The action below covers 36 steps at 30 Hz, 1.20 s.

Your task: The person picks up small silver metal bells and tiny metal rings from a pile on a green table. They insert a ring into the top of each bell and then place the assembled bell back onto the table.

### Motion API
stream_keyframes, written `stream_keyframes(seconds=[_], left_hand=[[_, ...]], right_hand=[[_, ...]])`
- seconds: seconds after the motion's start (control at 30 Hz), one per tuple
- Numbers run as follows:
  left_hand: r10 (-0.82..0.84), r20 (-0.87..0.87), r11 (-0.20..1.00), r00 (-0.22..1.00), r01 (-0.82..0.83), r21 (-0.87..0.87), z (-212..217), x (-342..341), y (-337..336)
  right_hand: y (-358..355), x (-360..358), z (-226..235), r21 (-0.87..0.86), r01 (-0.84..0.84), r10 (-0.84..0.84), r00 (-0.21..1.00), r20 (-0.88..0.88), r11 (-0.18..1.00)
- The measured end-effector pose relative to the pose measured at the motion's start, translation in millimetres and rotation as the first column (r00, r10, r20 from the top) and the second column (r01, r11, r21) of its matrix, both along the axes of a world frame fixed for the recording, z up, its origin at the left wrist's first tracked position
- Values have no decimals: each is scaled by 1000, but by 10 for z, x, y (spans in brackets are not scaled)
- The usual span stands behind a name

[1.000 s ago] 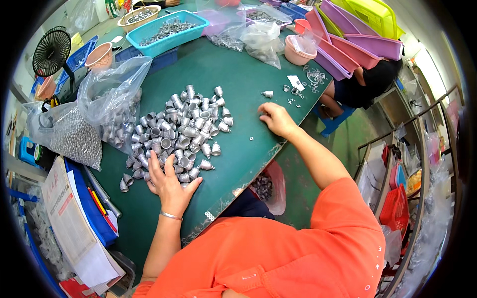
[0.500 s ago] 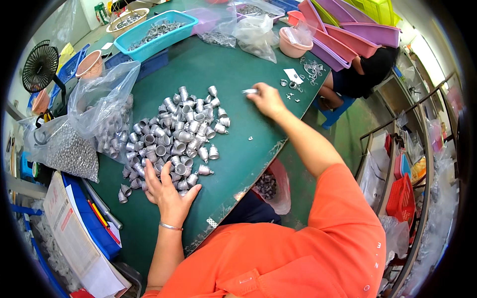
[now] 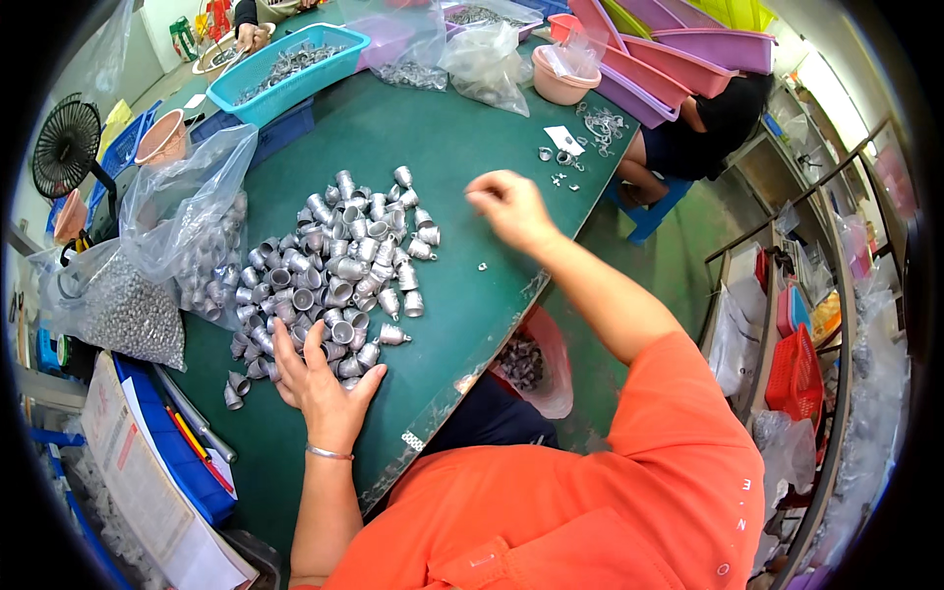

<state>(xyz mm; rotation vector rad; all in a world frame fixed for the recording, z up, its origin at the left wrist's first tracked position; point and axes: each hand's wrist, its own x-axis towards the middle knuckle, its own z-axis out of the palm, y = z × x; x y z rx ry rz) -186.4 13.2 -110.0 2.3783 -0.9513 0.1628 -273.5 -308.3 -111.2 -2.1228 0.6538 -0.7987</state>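
silver bell caps | small, cone-shaped, heaped | left hand touching

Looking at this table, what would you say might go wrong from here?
The left hand rests against the pile of silver bell-shaped caps near the table's front edge; a sweep might push some off. A tiny metal piece lies alone below the raised right hand and could be brushed away. The open plastic bag beside the pile might spill.

Metal bells lie heaped on the table, bags to their left, basket behind.
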Motion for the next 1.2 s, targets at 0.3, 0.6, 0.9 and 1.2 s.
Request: stream_keyframes(seconds=[0.3, 0.6, 0.9, 1.2], left_hand=[[9, 3, 1000, 1000, -9, 8, -27, 0, -26], [-13, -17, 1000, 1000, 13, 2, -26, 10, -12], [-10, -26, 1000, 1000, 10, 20, 1, 10, -19], [6, -39, 999, 999, -4, 40, 15, 3, -34]], right_hand=[[-1337, -967, -283, -227, 536, -581, 772, -258, 813], [-1349, -708, -409, -409, 424, -515, 846, -140, 808], [-1255, -478, -330, -395, 445, -549, 811, -202, 804], [-1315, -506, -287, -644, 536, -702, 712, -3, 546]])
